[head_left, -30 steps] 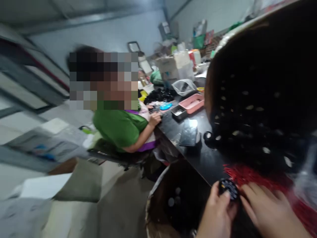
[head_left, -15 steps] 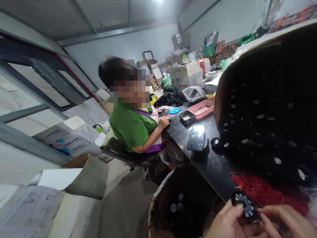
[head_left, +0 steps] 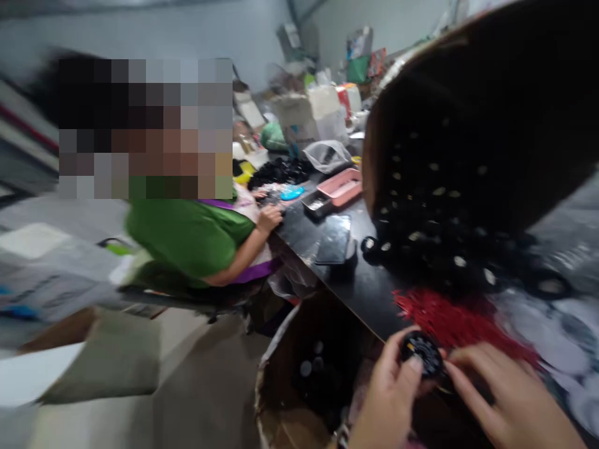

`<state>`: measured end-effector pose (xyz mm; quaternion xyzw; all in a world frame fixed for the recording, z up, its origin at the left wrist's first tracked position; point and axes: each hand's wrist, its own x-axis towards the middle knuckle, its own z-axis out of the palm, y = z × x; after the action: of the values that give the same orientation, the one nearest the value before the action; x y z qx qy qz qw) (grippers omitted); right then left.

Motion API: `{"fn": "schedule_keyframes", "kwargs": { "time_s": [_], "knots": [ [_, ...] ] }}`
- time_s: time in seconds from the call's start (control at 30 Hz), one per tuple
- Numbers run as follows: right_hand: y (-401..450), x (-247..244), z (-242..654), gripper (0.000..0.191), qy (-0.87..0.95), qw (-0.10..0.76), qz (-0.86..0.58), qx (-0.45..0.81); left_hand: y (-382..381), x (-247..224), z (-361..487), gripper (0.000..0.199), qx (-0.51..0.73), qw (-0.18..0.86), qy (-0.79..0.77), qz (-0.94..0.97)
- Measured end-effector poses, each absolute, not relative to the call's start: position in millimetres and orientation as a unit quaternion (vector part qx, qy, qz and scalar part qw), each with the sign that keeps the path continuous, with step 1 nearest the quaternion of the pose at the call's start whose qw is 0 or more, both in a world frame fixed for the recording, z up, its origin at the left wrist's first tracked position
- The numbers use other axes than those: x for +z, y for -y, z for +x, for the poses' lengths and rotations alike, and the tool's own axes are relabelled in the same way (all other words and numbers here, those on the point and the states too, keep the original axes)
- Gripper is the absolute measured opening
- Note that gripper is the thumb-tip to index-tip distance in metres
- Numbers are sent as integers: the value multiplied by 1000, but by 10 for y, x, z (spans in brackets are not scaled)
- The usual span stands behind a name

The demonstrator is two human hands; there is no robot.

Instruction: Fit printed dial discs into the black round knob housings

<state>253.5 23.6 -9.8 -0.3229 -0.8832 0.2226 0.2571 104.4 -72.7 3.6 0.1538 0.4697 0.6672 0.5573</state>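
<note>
My left hand (head_left: pixel 390 386) grips a round black dial (head_left: pixel 427 354) with white markings and a yellow spot, the thumb lying across its face. At the dial's right edge, the thumb and fingers of my right hand (head_left: pixel 500 383) are pinched together. A small reddish bit shows by those fingertips, too blurred to name. Just beyond both hands lies a heap of thin red pieces (head_left: pixel 461 318) on the dark table (head_left: pixel 365 284). To its right are several clear round discs (head_left: pixel 556 337).
A large tipped carton (head_left: pixel 374 143) spills round black parts (head_left: pixel 440 243) onto the table. Left of it are a phone (head_left: pixel 334 240), a pink tray (head_left: pixel 341 188) and a black tray (head_left: pixel 317 204). Below the edge stands an open carton (head_left: pixel 266 399). A co-worker in green (head_left: pixel 182 237) sits left.
My view has swung right and down, so the co-worker and table appear further left. The dial stays between my hands, its face now turned more obliquely and blurrier.
</note>
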Motion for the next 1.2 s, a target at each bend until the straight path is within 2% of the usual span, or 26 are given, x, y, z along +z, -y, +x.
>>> {"fn": "schedule_keyframes", "kwargs": {
  "time_s": [0.1, 0.23, 0.43, 0.63, 0.83, 1.1, 1.2],
  "knots": [
    [-138, 240, 2457, 23, 862, 252, -351, 266, 706, 69, 995, 47, 655, 549, -490, 170],
    [-101, 390, 2387, 16, 827, 262, -349, 356, 592, -14, 1020, 50, 617, 558, -530, 165],
    [-97, 379, 2396, 16, 840, 239, -356, 331, 555, -64, 1129, 30, 587, 558, -543, 221],
    [-128, 391, 2414, 14, 841, 215, -370, 331, 556, -1, 1088, 25, 559, 517, -581, 288],
    [-77, 409, 2442, 17, 825, 237, -364, 361, 575, 58, 1093, 18, 558, 479, -592, 329],
    [47, 364, 2404, 20, 792, 276, -378, 392, 698, -11, 1082, 28, 527, 423, -636, 374],
    [11, 339, 2434, 24, 771, 267, -388, 428, 670, 1, 1059, 26, 525, 441, -626, 373]
  ]
}}
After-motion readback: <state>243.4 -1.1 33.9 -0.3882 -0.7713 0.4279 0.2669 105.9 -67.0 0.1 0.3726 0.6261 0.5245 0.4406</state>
